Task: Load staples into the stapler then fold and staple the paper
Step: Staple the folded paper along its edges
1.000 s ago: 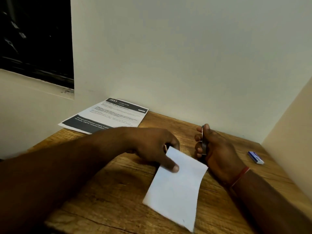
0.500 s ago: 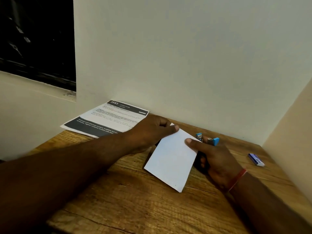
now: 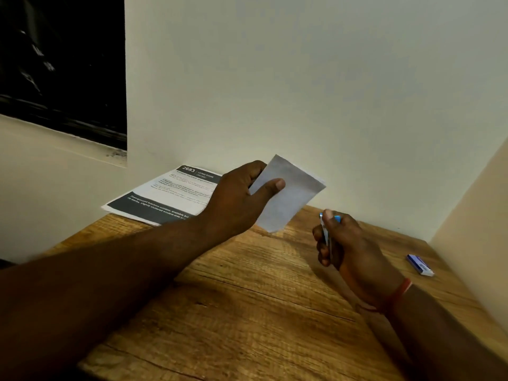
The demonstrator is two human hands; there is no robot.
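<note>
My left hand pinches a folded white paper between thumb and fingers and holds it up above the far part of the wooden table, in front of the wall. To its right, my right hand grips a small stapler with blue ends, held upright in the fist; most of the stapler is hidden by the fingers. The paper and the stapler are apart.
A printed sheet with dark bands lies at the table's back left against the wall. A small blue and white staple box lies near the right wall. Walls close the table in at the back and right.
The left hand has lifted the folded paper off the table and up toward the wall. The right hand let go of the paper's edge and moved right with the stapler.
</note>
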